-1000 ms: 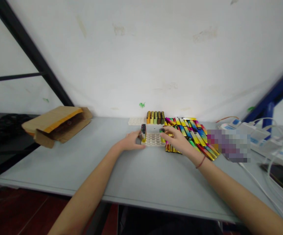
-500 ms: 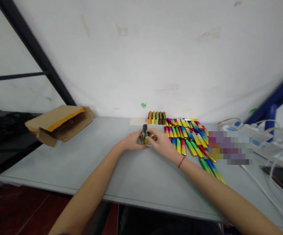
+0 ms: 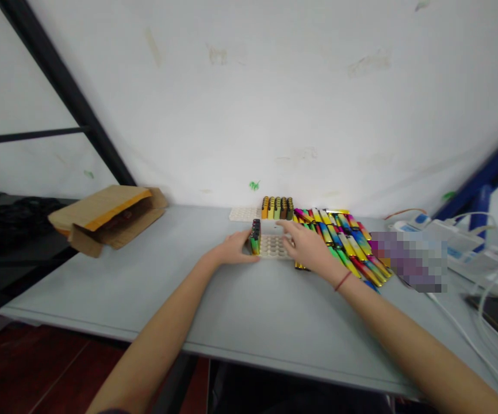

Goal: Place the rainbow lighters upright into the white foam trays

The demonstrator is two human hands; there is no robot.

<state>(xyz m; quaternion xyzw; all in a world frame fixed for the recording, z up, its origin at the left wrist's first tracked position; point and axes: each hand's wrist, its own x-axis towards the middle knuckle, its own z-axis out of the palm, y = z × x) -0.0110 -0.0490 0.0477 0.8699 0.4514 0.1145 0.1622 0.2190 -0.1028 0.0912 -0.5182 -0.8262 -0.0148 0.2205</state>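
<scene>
A white tray with round holes [image 3: 275,247] lies on the table in front of me. A short row of green lighters with black tops [image 3: 255,241] stands upright along its left end. My left hand [image 3: 233,248] holds that end, with the thumb at the near corner and the fingers at the far side, beside the row. Over the right part of the tray is my right hand [image 3: 307,242], fingers apart and nothing seen in them. Many shiny multicoloured lighters [image 3: 346,238] lie just right of it, partly hidden by that hand.
Behind, a block of upright lighters [image 3: 277,207] stands beside a second white holed tray [image 3: 244,214] near the wall. An opened cardboard box [image 3: 102,215] lies at left. Power strips [image 3: 464,247], cables and a phone [image 3: 497,313] are at right.
My right hand has left the lighter row and moved right, uncovering the tray's holes. My left hand has stayed at the tray's left end.
</scene>
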